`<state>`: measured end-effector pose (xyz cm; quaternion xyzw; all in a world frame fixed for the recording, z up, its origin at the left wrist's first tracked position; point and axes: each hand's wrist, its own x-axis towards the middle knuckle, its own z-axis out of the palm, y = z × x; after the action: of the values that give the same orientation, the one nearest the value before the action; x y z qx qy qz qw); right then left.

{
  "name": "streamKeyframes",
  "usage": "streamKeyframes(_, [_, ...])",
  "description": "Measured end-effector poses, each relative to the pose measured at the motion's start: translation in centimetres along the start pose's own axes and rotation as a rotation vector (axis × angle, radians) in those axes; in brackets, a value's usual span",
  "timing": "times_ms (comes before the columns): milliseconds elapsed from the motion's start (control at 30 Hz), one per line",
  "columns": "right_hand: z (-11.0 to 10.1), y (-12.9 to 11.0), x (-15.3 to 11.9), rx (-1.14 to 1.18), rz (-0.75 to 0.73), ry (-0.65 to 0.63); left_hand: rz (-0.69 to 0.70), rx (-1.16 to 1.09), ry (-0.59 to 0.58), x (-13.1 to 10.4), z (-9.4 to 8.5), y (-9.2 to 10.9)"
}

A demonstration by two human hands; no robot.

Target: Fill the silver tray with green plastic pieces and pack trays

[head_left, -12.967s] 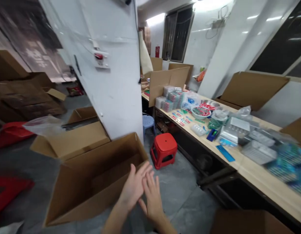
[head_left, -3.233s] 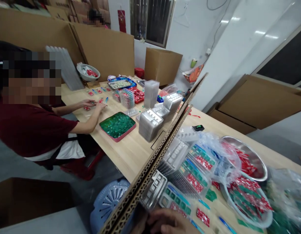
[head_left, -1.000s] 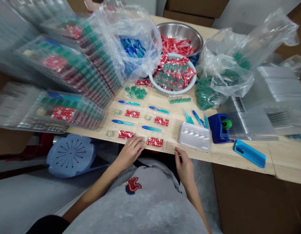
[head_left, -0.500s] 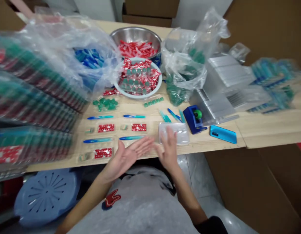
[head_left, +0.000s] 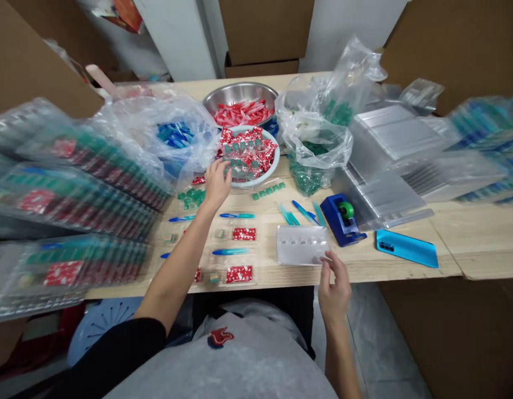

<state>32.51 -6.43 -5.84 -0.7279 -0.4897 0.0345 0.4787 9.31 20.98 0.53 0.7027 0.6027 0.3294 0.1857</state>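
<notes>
My left hand (head_left: 217,182) reaches over the near left rim of a white bowl (head_left: 276,158) filled with red patterned packets (head_left: 262,145) and clear strips of green cubes (head_left: 243,164). Its fingers are slightly apart at the strips, with nothing visibly held. My right hand (head_left: 335,285) is at the lower right corner of a clear plastic tray (head_left: 302,252), thumb and forefinger apart, fingertips by the tray's edge. To the tray's left lie filled trays, each with a blue pen (head_left: 230,251), a red packet (head_left: 240,274) and a small striped block (head_left: 214,277); my left forearm partly covers some.
Behind are a steel bowl (head_left: 210,102) of red pens and bags of blue pens (head_left: 175,134) and green pieces (head_left: 308,174). A tape dispenser (head_left: 342,221), phone (head_left: 406,247) and stacked clear trays (head_left: 398,133) stand right. Stacked filled packs (head_left: 86,205) line the left.
My left hand has moved forward from the table's front edge to the white bowl. My right hand has drawn back from on top of the clear tray to its near right corner.
</notes>
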Motion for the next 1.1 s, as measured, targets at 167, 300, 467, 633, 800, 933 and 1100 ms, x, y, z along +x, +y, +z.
streamKeyframes(167, [0.9, -0.6, 0.1, 0.03, -0.027, -0.091, 0.045, 0.144, -0.002, 4.9, 0.2, -0.1])
streamKeyframes(300, [1.0, -0.6, 0.1, 0.025, -0.017, -0.114, 0.087, 0.204, -0.08, 6.2, 1.0, 0.1])
streamKeyframes(467, [1.2, -0.7, 0.2, 0.025, -0.011, -0.118, 0.076, 0.262, -0.063, 6.3, 1.6, 0.6])
streamKeyframes(633, [1.6, -0.9, 0.6, 0.034, -0.016, -0.145, 0.065, 0.293, -0.069, 5.9, 2.3, 1.1])
streamKeyframes(800, [1.8, -1.2, 0.7, 0.049, -0.017, -0.162, 0.024, 0.29, -0.017, 6.1, 2.9, 1.5])
streamKeyframes(933, [1.8, -1.2, 0.5, 0.056, -0.005, -0.171, 0.051, 0.255, 0.04, 6.5, 2.4, 2.5])
streamKeyframes(1100, [1.9, -1.0, 0.3, 0.06, 0.0, -0.176, 0.273, 0.313, 0.028, 6.0, 2.9, 4.4])
